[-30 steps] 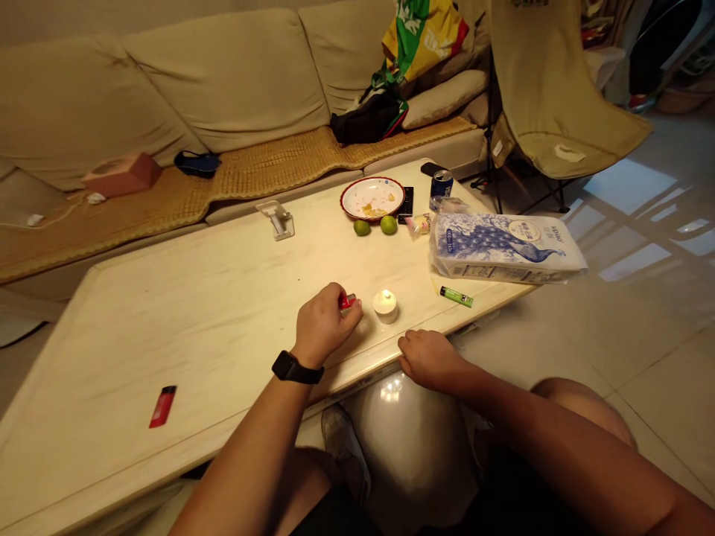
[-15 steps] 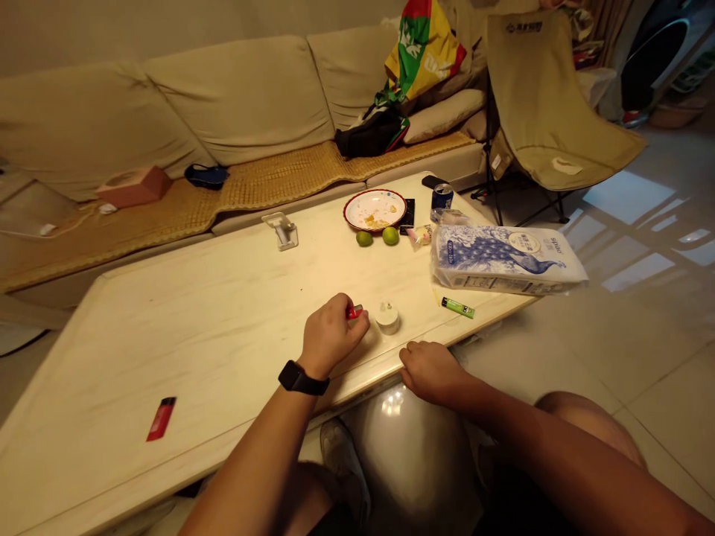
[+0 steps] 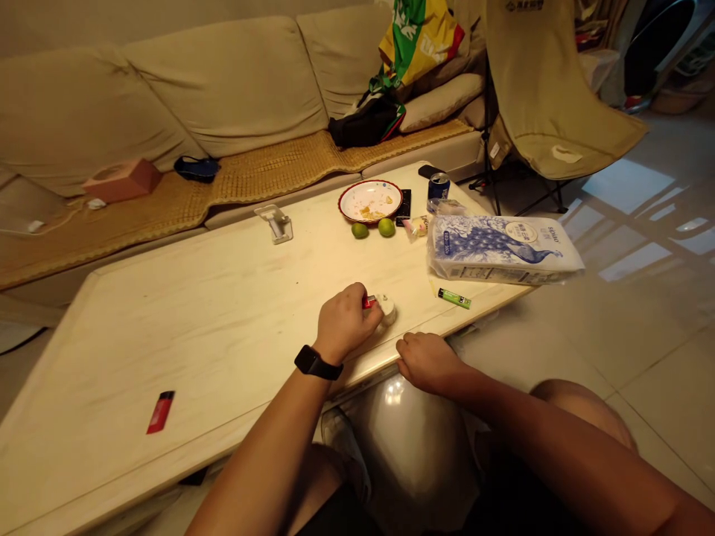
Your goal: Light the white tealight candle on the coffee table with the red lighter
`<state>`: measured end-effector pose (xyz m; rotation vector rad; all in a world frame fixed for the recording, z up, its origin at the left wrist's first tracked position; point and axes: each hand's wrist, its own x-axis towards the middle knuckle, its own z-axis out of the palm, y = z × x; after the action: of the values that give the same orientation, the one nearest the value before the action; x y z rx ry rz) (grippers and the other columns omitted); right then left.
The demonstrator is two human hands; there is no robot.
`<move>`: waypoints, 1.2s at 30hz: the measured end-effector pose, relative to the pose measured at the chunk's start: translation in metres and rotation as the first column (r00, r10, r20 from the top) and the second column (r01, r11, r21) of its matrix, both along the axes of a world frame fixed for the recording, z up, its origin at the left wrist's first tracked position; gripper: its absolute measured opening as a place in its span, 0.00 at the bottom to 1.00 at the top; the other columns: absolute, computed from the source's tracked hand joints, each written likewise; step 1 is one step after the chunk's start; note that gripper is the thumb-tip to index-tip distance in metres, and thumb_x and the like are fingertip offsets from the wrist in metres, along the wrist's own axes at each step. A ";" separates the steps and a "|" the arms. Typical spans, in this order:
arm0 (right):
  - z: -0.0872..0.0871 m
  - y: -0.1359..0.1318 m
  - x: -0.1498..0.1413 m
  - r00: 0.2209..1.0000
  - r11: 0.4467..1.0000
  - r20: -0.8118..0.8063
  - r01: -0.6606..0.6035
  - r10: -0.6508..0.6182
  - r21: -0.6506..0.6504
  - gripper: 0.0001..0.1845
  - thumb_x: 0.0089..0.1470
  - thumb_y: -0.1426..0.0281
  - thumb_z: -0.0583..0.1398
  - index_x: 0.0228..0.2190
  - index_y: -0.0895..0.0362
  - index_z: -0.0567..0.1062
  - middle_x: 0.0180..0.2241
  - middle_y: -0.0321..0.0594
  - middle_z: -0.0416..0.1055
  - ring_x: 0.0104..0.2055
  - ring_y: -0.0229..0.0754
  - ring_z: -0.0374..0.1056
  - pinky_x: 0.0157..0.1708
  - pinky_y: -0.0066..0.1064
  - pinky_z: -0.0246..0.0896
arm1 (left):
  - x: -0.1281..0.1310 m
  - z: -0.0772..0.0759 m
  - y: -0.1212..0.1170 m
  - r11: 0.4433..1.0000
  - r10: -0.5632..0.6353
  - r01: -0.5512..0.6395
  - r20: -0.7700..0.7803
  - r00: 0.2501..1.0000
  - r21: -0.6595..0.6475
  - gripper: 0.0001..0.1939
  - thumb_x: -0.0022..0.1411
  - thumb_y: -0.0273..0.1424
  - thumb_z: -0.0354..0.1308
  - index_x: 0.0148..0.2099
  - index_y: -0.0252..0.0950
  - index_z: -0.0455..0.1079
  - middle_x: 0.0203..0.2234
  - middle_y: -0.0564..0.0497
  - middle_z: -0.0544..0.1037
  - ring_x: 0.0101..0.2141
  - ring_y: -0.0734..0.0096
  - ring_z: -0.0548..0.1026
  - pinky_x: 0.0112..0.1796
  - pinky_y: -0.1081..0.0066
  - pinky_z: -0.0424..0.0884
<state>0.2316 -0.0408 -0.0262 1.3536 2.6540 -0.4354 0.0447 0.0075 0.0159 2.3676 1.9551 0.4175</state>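
My left hand [image 3: 346, 324] grips a red lighter [image 3: 369, 301], its tip right next to a small white tea candle [image 3: 386, 309] on the pale wooden table [image 3: 184, 313]. The hand partly hides the candle, and I cannot tell if it is burning. My right hand [image 3: 427, 361] rests on the table's near edge, fingers loosely curled and holding nothing. A green lighter [image 3: 454, 298] lies to the right of the candle. Another red lighter [image 3: 161, 412] lies far off at the left of the table.
At the back of the table are a plate with food scraps [image 3: 369, 201], two limes [image 3: 360, 231], a drink can [image 3: 439, 186], a phone stand [image 3: 274, 224] and a large tissue pack [image 3: 504, 250]. A beige sofa runs behind; a folding chair [image 3: 550, 89] stands to the right.
My left hand has moved right and forward, bringing the red lighter from a short gap up to the candle. My right hand stays at the table edge.
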 end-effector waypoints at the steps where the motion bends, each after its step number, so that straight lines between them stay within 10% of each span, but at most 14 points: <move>1: 0.000 0.000 0.000 1.000 1.000 0.001 -0.001 0.001 0.002 0.15 0.62 0.64 0.53 0.43 0.60 0.74 0.42 0.52 0.75 0.44 0.50 0.71 0.42 0.38 0.63 | 0.001 0.000 0.000 1.000 -0.001 0.001 -0.015 1.000 0.000 0.11 0.63 0.41 0.51 0.37 0.39 0.64 0.31 0.48 0.76 0.33 0.62 0.74 0.31 0.65 0.61; 36: -0.002 0.001 0.000 1.000 1.000 0.008 -0.007 0.007 -0.004 0.15 0.62 0.65 0.53 0.42 0.60 0.74 0.41 0.52 0.75 0.43 0.51 0.71 0.41 0.39 0.63 | 0.011 0.002 0.003 1.000 0.006 -0.006 -0.009 1.000 0.000 0.11 0.62 0.40 0.51 0.36 0.38 0.65 0.29 0.48 0.75 0.30 0.64 0.71 0.29 0.65 0.58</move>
<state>0.2319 -0.0402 -0.0279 1.3415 2.6496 -0.4328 0.0561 0.0101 0.0174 2.3683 1.9666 0.4077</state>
